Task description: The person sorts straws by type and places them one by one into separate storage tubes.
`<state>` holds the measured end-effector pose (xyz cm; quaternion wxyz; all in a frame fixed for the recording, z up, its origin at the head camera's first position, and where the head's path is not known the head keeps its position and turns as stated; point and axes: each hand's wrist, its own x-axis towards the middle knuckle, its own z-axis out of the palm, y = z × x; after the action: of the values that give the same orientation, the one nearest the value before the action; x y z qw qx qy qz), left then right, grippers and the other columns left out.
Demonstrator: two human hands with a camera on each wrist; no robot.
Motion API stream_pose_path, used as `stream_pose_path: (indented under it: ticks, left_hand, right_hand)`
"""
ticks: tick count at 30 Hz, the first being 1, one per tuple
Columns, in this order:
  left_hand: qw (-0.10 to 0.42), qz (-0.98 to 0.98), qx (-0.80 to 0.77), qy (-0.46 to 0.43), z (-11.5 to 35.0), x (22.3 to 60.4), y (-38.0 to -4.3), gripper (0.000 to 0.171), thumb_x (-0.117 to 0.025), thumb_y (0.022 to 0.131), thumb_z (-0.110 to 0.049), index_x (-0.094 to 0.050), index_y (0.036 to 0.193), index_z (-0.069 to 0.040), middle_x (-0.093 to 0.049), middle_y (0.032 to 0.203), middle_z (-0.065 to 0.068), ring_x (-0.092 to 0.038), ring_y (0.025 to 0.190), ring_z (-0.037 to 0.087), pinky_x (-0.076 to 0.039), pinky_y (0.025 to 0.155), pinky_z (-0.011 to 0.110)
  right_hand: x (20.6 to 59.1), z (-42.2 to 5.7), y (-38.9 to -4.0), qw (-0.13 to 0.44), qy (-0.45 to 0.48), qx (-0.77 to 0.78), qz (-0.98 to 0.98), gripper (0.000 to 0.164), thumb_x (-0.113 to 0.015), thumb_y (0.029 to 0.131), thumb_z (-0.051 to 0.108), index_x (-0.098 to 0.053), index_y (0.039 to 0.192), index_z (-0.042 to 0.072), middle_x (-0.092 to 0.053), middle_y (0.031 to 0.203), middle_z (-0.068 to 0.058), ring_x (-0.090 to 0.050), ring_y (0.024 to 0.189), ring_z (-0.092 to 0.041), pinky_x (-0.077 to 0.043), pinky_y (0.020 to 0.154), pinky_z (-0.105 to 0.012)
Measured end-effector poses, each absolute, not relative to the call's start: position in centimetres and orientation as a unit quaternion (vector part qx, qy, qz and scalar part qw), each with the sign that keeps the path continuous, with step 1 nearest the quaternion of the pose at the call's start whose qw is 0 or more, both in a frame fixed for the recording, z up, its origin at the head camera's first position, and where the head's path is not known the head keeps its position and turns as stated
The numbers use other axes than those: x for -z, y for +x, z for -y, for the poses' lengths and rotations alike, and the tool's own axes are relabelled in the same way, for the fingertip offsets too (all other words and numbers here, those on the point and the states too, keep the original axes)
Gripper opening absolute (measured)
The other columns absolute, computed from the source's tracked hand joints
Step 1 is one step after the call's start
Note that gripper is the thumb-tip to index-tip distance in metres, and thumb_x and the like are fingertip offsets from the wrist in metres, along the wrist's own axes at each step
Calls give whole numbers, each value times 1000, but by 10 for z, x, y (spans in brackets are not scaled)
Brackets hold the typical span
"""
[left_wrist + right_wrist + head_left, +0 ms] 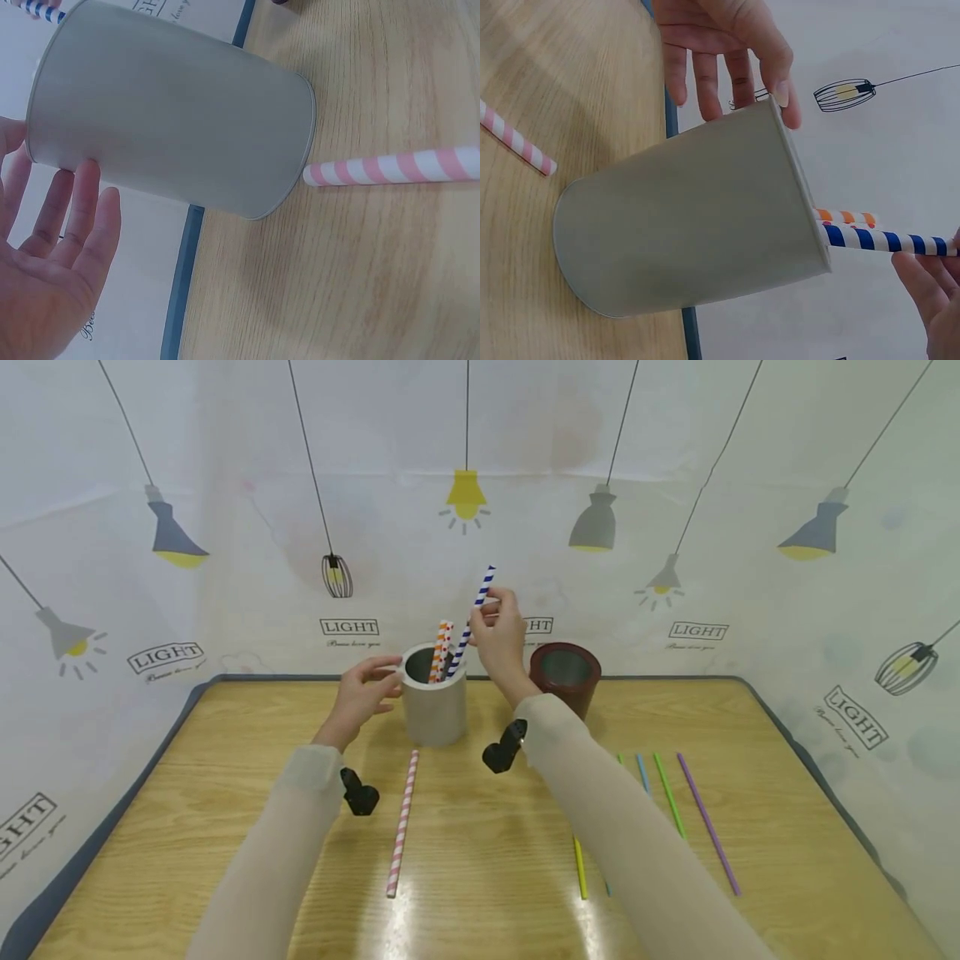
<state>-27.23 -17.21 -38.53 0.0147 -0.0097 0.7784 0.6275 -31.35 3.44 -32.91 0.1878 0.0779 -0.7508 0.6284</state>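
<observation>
A light grey cup (pixel 435 717) stands upright near the back of the table. Inside it lean an orange-striped straw (pixel 437 662) and a red-dotted straw (pixel 447 647). My right hand (pixel 501 631) pinches a blue-and-white striped paper straw (pixel 885 240) near its upper part, and the straw's lower end is within the cup's mouth, hidden in the right wrist view by the cup wall. At the cup's left rim rests my left hand (pixel 366 695), its fingers (pixel 82 206) loosely extended along the side. A pink-and-white striped straw (pixel 402 822) lies in front of the cup.
A dark red cup (pixel 577 693) stands to the right, partly behind my right forearm. Several plain straws lie on the right of the wooden table (pixel 225 777), including a purple straw (pixel 708 822), a green straw (pixel 670 793) and a yellow straw (pixel 580 868). A lamp-printed cloth backs the table.
</observation>
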Motion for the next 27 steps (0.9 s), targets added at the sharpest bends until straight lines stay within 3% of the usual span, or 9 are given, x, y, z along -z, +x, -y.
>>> stream_pose_path:
  ticks: [16,27]
  left_hand:
    - [16,-776,-631,-11,170,386,-273,39,-60,90,-24,-54,126,-13,-53,118,16,-61,92,25,-53,76,39]
    - [13,-773,-634,-20,170,385,-272,39,-60,90,-24,-53,127,-12,-53,118,15,-60,96,29,-51,79,43]
  right_hand:
    - [351,-32,-310,140,74,-609,777,29,-57,89,5,-46,117,2,-56,92,-12,-59,75,-20,-53,58,-26]
    - [352,-29,-312,138,64,-582,799,28,-61,83,3,-54,110,0,-64,85,-13,-61,70,-20,-49,58,-23]
